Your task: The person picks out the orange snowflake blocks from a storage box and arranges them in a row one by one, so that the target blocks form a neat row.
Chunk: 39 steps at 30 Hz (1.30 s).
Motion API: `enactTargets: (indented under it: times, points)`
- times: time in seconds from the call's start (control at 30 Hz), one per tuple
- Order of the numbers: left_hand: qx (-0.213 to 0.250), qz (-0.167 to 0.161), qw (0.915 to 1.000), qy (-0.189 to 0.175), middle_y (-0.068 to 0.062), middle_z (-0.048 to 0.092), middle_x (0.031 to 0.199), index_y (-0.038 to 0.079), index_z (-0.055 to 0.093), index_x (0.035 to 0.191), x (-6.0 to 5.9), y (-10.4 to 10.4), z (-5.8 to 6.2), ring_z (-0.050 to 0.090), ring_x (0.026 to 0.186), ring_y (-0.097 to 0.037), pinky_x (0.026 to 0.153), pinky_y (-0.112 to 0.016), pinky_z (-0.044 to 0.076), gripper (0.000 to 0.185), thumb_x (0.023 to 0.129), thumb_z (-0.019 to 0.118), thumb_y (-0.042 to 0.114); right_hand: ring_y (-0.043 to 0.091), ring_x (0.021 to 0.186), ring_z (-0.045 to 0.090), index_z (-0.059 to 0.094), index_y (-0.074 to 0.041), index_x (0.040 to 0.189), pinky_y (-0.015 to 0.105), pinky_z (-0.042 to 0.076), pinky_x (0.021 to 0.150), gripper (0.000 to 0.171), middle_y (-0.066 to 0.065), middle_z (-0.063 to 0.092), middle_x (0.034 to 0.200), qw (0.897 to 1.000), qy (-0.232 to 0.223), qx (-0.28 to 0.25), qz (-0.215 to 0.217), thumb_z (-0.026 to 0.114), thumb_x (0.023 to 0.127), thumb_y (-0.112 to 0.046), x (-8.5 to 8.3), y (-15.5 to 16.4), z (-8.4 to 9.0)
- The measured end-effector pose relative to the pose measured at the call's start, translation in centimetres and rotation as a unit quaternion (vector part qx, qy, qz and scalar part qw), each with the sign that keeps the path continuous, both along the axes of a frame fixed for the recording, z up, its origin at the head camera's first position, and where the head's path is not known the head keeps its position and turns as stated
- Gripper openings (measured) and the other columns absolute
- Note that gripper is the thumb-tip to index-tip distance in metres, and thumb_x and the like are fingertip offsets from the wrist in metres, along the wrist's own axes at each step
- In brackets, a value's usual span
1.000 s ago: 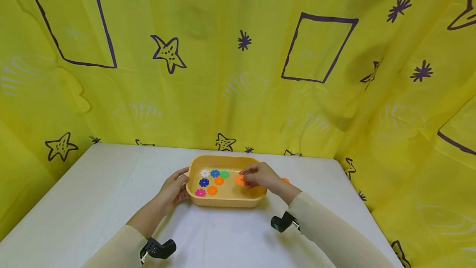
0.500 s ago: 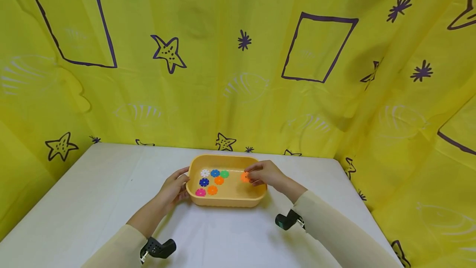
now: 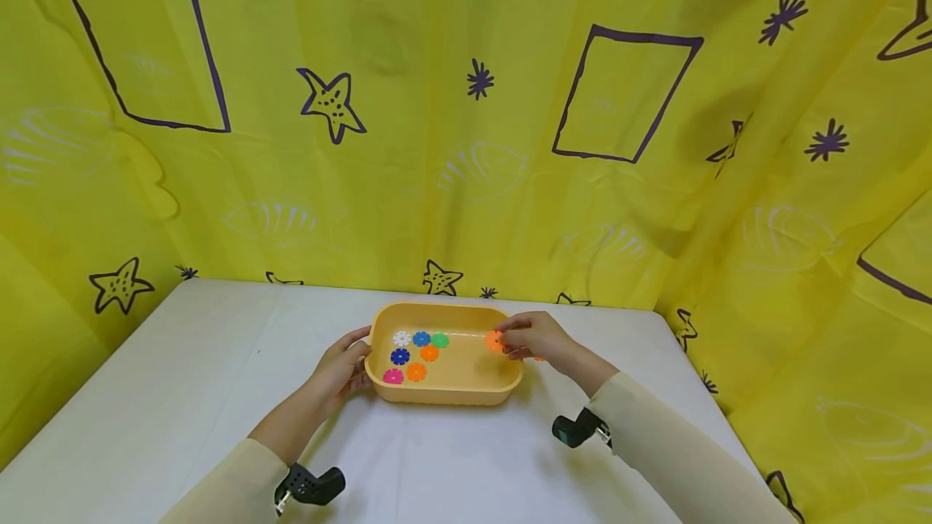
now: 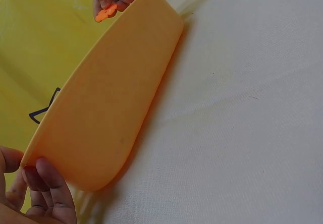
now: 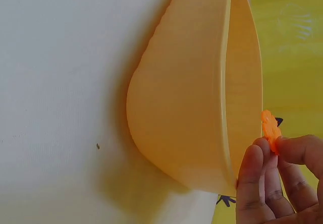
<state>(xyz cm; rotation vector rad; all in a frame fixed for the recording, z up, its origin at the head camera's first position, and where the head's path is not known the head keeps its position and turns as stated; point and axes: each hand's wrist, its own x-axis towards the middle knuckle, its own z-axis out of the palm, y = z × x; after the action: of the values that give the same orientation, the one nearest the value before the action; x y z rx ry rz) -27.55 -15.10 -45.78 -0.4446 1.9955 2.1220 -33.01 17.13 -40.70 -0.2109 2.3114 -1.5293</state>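
A shallow yellow-orange plastic basin (image 3: 444,396) sits on the table. My left hand (image 3: 342,369) grips its left end, thumb and fingers on either side of the rim in the left wrist view. Between thumb and fingertips, my right hand (image 3: 535,340) pinches an orange snowflake disc (image 5: 271,131) over the basin's right end. On the basin floor, toward the left, lie several notched discs: a white disc (image 3: 402,339), a light blue disc (image 3: 421,339), a green disc (image 3: 440,340), a dark blue disc (image 3: 400,357), a pink disc (image 3: 393,377) and two orange discs (image 3: 416,372).
Just right of the basin, an orange piece (image 3: 540,359) shows partly under the right hand. A white cloth (image 3: 451,467) covers the table. Behind and beside it hangs a yellow curtain (image 3: 408,184) with dark star drawings.
My right hand has moved right and slightly up with the orange disc, from over the basin's inside toward its right rim. The left hand and the basin have stayed put.
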Motion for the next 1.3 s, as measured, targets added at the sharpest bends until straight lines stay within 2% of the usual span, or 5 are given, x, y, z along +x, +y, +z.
enactTargets:
  times: [0.4, 0.67, 0.87, 1.1, 1.3]
  points:
    - [-0.006, 0.001, 1.0, -0.002, -0.006, 0.049, 0.096, 0.013, 0.04, 0.148, 0.0, 0.0, -0.1, 0.049, 0.071, -0.012, 0.061, -0.022, 0.047, 0.054, 0.094, 0.047, 0.013, 0.018, 0.08, 0.069, 0.06, 0.014, 0.121, 0.033, 0.059, 0.076, 0.032, 0.007, 0.072, 0.091, 0.999, -0.002, -0.03, 0.015, 0.06, 0.093, -0.003, -0.1, 1.7, -0.1]
    - [-0.008, 0.001, 1.0, -0.003, -0.007, 0.049, 0.098, 0.012, 0.039, 0.148, 0.0, 0.0, -0.1, 0.05, 0.071, -0.013, 0.062, -0.023, 0.047, 0.054, 0.094, 0.047, 0.013, 0.016, 0.079, 0.069, 0.058, 0.015, 0.123, 0.044, 0.057, 0.085, 0.035, 0.008, 0.072, 0.094, 0.999, -0.004, -0.039, 0.011, 0.06, 0.092, -0.003, 0.0, 2.7, 0.0]
    - [-0.01, 0.0, 0.9999, -0.002, -0.007, 0.049, 0.098, 0.013, 0.039, 0.148, 0.0, 0.0, -0.1, 0.049, 0.072, -0.013, 0.062, -0.023, 0.047, 0.054, 0.095, 0.047, 0.013, 0.016, 0.078, 0.068, 0.06, 0.012, 0.123, 0.036, 0.058, 0.079, 0.036, 0.006, 0.071, 0.09, 1.0, 0.005, -0.012, 0.0, 0.061, 0.092, -0.006, -0.2, 3.5, 0.1]
    - [-0.01, 0.002, 0.9999, -0.002, -0.006, 0.049, 0.096, 0.014, 0.04, 0.148, 0.0, 0.1, 0.0, 0.049, 0.071, -0.012, 0.062, -0.023, 0.047, 0.055, 0.094, 0.047, 0.013, 0.019, 0.078, 0.069, 0.058, 0.014, 0.123, 0.041, 0.058, 0.082, 0.036, 0.006, 0.07, 0.087, 1.0, 0.001, -0.014, -0.016, 0.06, 0.092, -0.004, -0.5, 4.7, -0.1]
    - [-0.009, 0.002, 1.0, 0.0, -0.005, 0.049, 0.093, 0.012, 0.04, 0.148, -0.1, 0.2, 0.0, 0.049, 0.069, -0.012, 0.061, -0.023, 0.047, 0.055, 0.093, 0.048, 0.013, 0.019, 0.08, 0.07, 0.059, 0.013, 0.123, 0.037, 0.059, 0.079, 0.037, 0.007, 0.071, 0.09, 1.0, 0.003, 0.001, -0.028, 0.061, 0.092, -0.006, -0.8, 5.8, -0.3]
